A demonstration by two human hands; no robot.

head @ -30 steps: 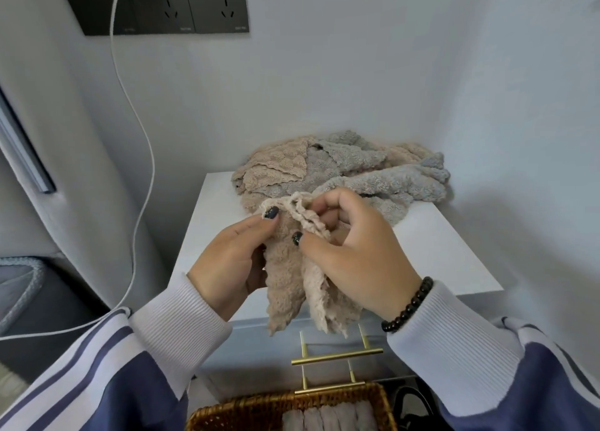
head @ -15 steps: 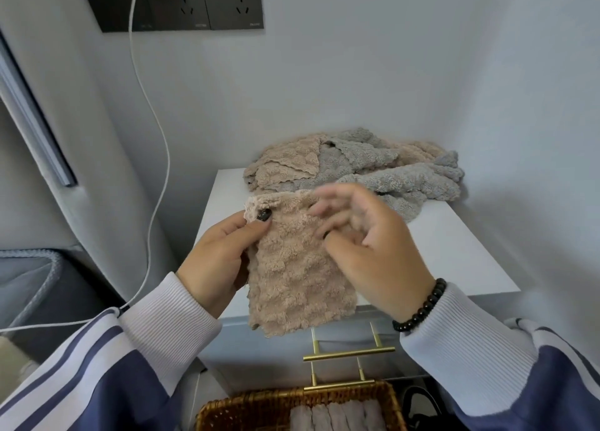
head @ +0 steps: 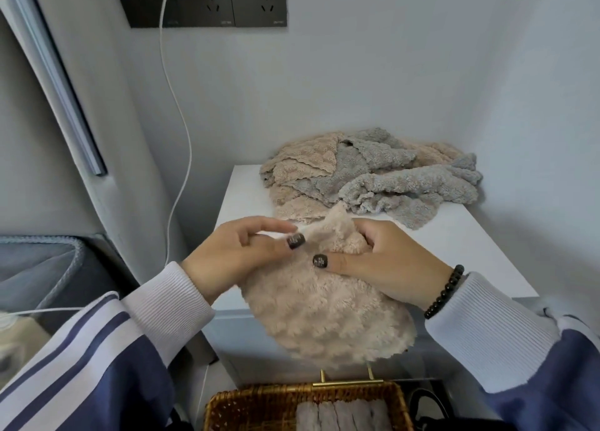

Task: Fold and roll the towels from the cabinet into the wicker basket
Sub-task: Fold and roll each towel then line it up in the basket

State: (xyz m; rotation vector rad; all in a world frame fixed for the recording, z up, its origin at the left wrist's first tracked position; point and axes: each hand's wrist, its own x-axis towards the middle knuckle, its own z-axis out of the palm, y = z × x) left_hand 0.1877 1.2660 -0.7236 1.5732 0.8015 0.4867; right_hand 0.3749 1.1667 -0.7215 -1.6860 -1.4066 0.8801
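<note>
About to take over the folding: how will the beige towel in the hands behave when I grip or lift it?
Probably floppy: the beige towel sags below the left hand and right hand that pinch its top. Likely light, since fingertips alone carry it. The fluffy pile should grip well rather than slip, though loose edges may unfold.

Fluffy cloth towel (head: 324,313); woven wicker basket (head: 259,408).

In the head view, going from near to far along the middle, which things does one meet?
wicker basket → beige towel held by left hand and right hand → white cabinet top → towel pile → wall sockets
</note>
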